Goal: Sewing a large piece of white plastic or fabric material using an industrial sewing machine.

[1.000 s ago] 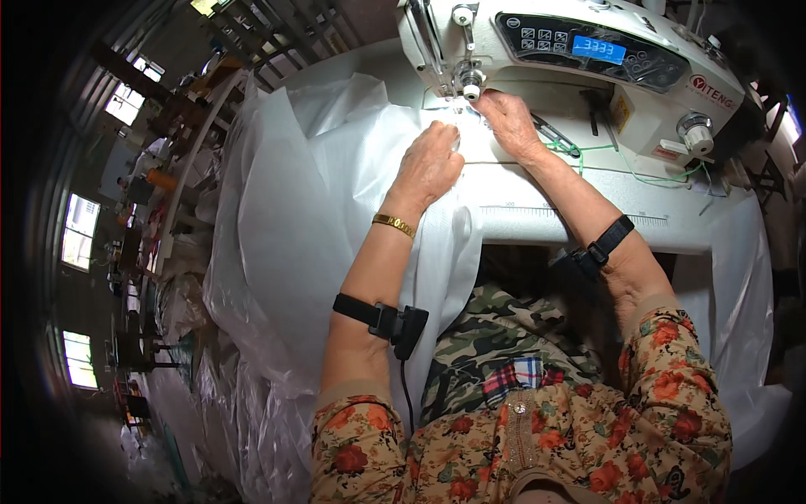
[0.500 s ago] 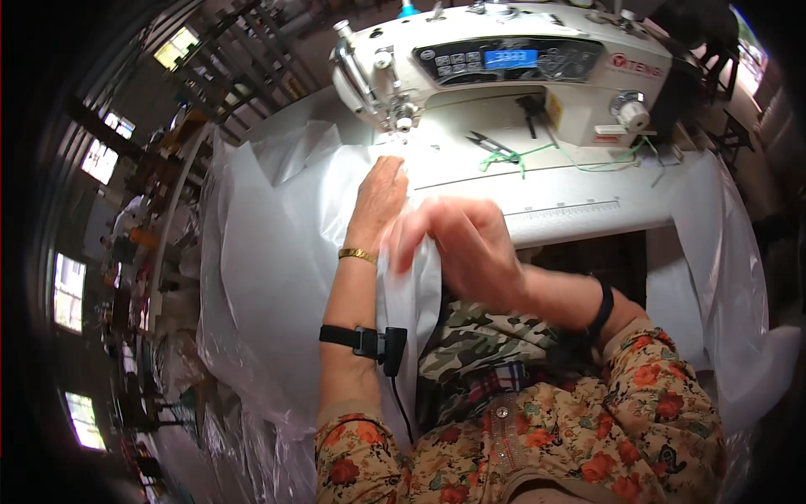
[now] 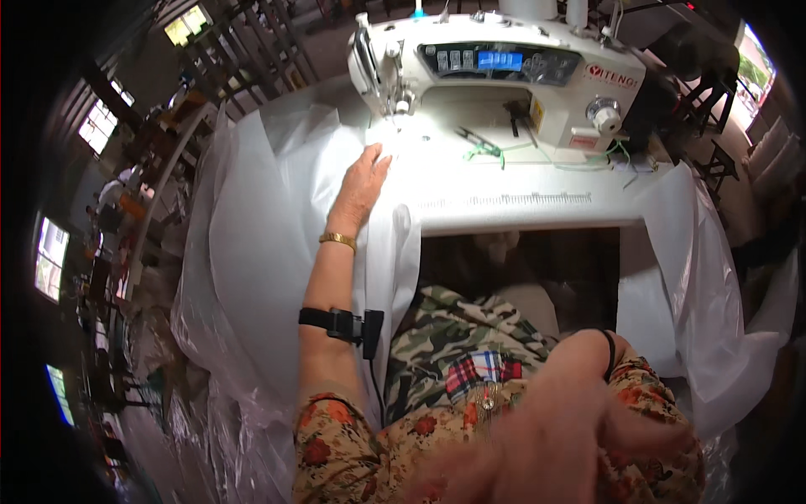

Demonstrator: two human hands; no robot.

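Note:
White thin sheet material (image 3: 260, 210) hangs over the left of the sewing machine table and down past my left arm. My left hand (image 3: 359, 191) lies on it just in front of the needle area, palm down, with its fingers stretched out and a little apart. The white sewing machine (image 3: 512, 50) stands beyond, its lamp glaring over the needle. Low in the picture, close to the camera, my right hand (image 3: 554, 445) is blurred, away from the sheet. Its thumb and fingers look spread, and nothing shows in them.
Dark thread snips (image 3: 478, 141) with green thread (image 3: 487, 154) lie on the machine bed. A ruler scale (image 3: 529, 200) runs along the table's front edge. More white sheet (image 3: 714, 277) drapes over the right end. Clear plastic film (image 3: 227, 403) hangs at the lower left.
My right hand has moved from beside my left wrist down and back toward my body, its fingers spreading. My left hand stays near the needle, its fingers now more apart. The view has shifted slightly.

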